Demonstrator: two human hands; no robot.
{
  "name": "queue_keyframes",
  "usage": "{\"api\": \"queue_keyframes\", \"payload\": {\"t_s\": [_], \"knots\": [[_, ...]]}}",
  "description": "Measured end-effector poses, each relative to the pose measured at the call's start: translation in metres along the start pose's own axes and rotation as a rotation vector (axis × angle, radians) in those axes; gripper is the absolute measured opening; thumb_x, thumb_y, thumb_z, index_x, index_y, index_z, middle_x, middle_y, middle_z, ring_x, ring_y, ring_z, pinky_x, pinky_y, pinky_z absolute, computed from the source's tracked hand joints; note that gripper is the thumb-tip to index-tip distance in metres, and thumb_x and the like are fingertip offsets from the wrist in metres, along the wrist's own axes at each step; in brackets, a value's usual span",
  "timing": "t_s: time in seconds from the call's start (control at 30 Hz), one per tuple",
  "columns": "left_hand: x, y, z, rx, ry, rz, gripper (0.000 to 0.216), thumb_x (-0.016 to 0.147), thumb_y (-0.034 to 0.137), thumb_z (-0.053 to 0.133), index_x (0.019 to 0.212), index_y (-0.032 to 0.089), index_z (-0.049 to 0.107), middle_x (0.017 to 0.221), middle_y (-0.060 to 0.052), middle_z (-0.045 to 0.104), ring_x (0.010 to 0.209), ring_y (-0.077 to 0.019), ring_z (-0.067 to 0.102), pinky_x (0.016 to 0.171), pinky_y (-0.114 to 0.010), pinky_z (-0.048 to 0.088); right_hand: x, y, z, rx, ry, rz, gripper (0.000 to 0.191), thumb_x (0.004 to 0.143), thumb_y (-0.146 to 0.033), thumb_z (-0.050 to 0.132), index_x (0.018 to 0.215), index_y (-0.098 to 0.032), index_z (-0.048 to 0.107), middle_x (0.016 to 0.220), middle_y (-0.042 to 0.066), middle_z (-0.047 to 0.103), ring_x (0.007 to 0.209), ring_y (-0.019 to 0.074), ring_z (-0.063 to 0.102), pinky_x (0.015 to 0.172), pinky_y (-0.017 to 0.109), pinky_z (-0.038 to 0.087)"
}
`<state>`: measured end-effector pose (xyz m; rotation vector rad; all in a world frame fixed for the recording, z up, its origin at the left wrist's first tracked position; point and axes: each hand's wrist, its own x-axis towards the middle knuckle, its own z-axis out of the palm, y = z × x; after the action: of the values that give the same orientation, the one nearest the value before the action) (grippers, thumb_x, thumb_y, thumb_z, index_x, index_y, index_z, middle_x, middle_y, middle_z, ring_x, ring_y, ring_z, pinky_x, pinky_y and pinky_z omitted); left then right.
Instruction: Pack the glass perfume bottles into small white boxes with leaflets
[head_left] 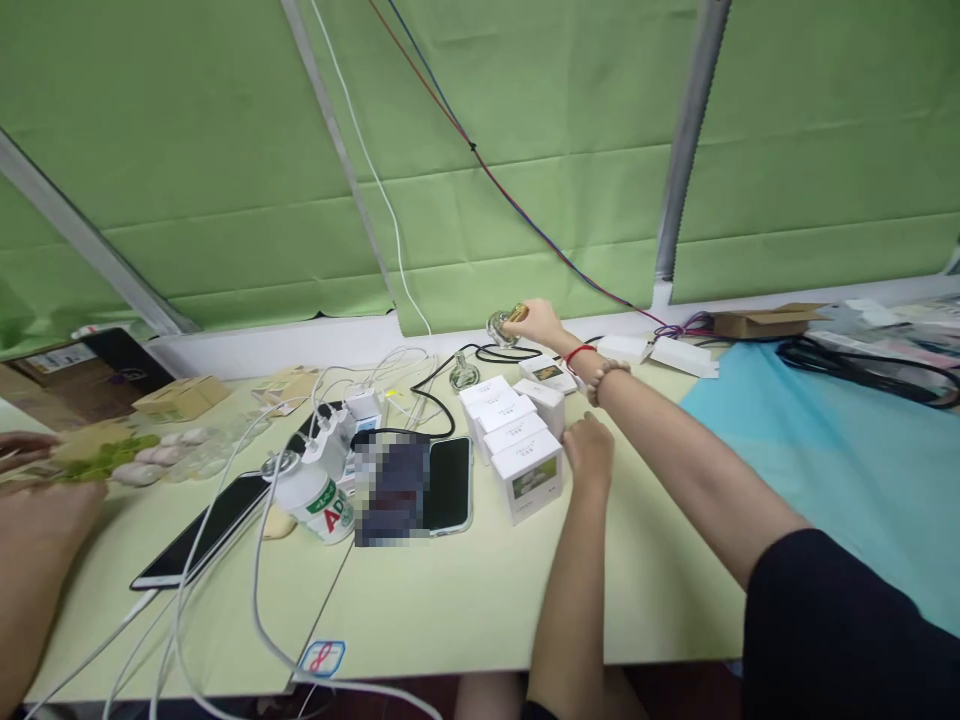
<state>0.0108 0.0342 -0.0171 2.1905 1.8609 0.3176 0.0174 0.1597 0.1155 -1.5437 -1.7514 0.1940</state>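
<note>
A light green cloth backdrop point(540, 90) is hanging behind a pale yellow-green surface point(442, 620), where thin white cables point(262, 590) are trailing among small goods. At the far edge of the surface, the right hand point(543, 325) is pinching a small gold-coloured piece point(518, 313) between its fingers, right at a round clear glass vessel point(498, 330) — the step in hand seems to be handling that piece. The left hand point(589, 450) is resting just beside a cluster of small white cardboard boxes point(529, 480), its fingers curling inward; whether they are gripping anything, I cannot tell. The next move is probably calling for a steady pinch and a raised wrist, as the boxes and a narrow-necked clear glass bottle point(464, 373) are standing near. The right fingers are covering part of the gold-coloured piece, so whether it is joining the vessel is staying unclear. A pixelated patch is hiding whatever is lying beside a black-screened phone point(451, 485) — and the left edge is cutting off a co-worker's arm point(45, 550).
</note>
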Motion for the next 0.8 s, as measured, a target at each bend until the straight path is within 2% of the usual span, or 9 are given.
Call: {"api": "queue_keyframes", "payload": {"t_s": [0.07, 0.13, 0.23, 0.3, 0.4, 0.5, 0.6, 0.73, 0.8], "knots": [[-0.003, 0.006, 0.000, -0.012, 0.016, -0.009, 0.028, 0.092, 0.015, 0.031, 0.112, 0.008, 0.050, 0.088, -0.011, 0.058, 0.087, -0.0223, 0.058, 0.074, -0.035, 0.044, -0.010, 0.021, -0.020, 0.193, 0.147, 0.036, 0.033, 0.062, -0.043, 0.058, 0.074, -0.012, 0.061, 0.065, 0.000, 0.051, 0.062, 0.0087, 0.043, 0.055, 0.019, 0.031], [-0.006, 0.007, -0.001, -0.060, 0.068, 0.031, 0.029, 0.092, 0.020, 0.028, 0.112, 0.012, 0.048, 0.086, -0.010, 0.059, 0.085, -0.0230, 0.058, 0.070, -0.032, 0.041, -0.029, 0.042, -0.034, 0.308, 0.239, 0.091, 0.032, 0.064, -0.043, 0.056, 0.067, -0.012, 0.057, 0.057, -0.001, 0.039, 0.056, 0.0068, 0.033, 0.051, 0.019, 0.026], [-0.014, 0.003, -0.002, -0.072, 0.149, 0.244, 0.023, 0.091, 0.026, 0.032, 0.095, 0.017, 0.053, 0.081, -0.004, 0.060, 0.078, -0.0192, 0.058, 0.063, -0.027, 0.035, -0.067, 0.071, -0.043, 0.486, 0.184, 0.188, 0.035, 0.062, -0.044, 0.056, 0.057, -0.011, 0.045, 0.054, -0.002, 0.031, 0.054, 0.0067, 0.027, 0.049, 0.020, 0.022], [-0.021, 0.001, -0.002, -0.002, 0.166, 0.392, 0.018, 0.086, 0.025, 0.040, 0.082, 0.016, 0.054, 0.075, -0.003, 0.059, 0.073, -0.0168, 0.057, 0.059, -0.026, 0.030, -0.093, 0.085, -0.041, 0.482, 0.150, 0.120, 0.039, 0.061, -0.045, 0.057, 0.053, -0.012, 0.038, 0.052, -0.002, 0.026, 0.053, 0.0065, 0.024, 0.049, 0.020, 0.019], [-0.027, -0.002, -0.003, 0.034, 0.200, 0.432, 0.017, 0.082, 0.021, 0.041, 0.073, 0.014, 0.053, 0.070, -0.004, 0.058, 0.068, -0.0146, 0.055, 0.057, -0.025, 0.026, -0.125, 0.097, -0.031, 0.315, 0.036, 0.067, 0.029, 0.060, -0.040, 0.058, 0.061, -0.012, 0.053, 0.056, -0.001, 0.039, 0.056, 0.0083, 0.031, 0.050, 0.021, 0.022], [-0.029, -0.004, -0.005, 0.021, 0.230, 0.404, 0.019, 0.080, 0.016, 0.040, 0.063, 0.012, 0.048, 0.067, -0.004, 0.057, 0.066, -0.0128, 0.053, 0.058, -0.025, 0.026, -0.144, 0.102, -0.017, 0.240, -0.006, 0.034, 0.023, 0.064, -0.036, 0.055, 0.062, -0.013, 0.055, 0.057, 0.000, 0.041, 0.057, 0.0094, 0.035, 0.053, 0.021, 0.026], [-0.028, -0.007, -0.004, -0.010, 0.256, 0.407, 0.018, 0.078, 0.015, 0.042, 0.060, 0.012, 0.045, 0.065, -0.002, 0.056, 0.065, -0.0110, 0.053, 0.058, -0.024, 0.027, -0.153, 0.103, -0.004, 0.291, 0.025, 0.077, 0.029, 0.064, -0.041, 0.059, 0.072, -0.014, 0.063, 0.066, 0.002, 0.048, 0.064, 0.0120, 0.042, 0.057, 0.022, 0.033], [-0.023, -0.014, -0.001, -0.063, 0.326, 0.337, 0.020, 0.079, 0.013, 0.034, 0.064, 0.013, 0.047, 0.061, -0.003, 0.053, 0.059, -0.0103, 0.050, 0.058, -0.023, 0.029, -0.159, 0.103, 0.005, 0.384, 0.043, 0.176, 0.047, 0.064, -0.049, 0.063, 0.101, -0.020, 0.065, 0.087, 0.004, 0.057, 0.075, 0.0147, 0.052, 0.067, 0.025, 0.041], [-0.020, -0.016, -0.001, -0.119, 0.441, 0.379, 0.022, 0.077, 0.014, 0.031, 0.061, 0.013, 0.046, 0.057, -0.003, 0.050, 0.054, -0.0106, 0.047, 0.057, -0.024, 0.028, -0.160, 0.102, 0.006, 0.386, 0.049, 0.191, 0.051, 0.066, -0.050, 0.062, 0.107, -0.021, 0.063, 0.097, 0.004, 0.057, 0.080, 0.0163, 0.054, 0.071, 0.027, 0.043]]}}
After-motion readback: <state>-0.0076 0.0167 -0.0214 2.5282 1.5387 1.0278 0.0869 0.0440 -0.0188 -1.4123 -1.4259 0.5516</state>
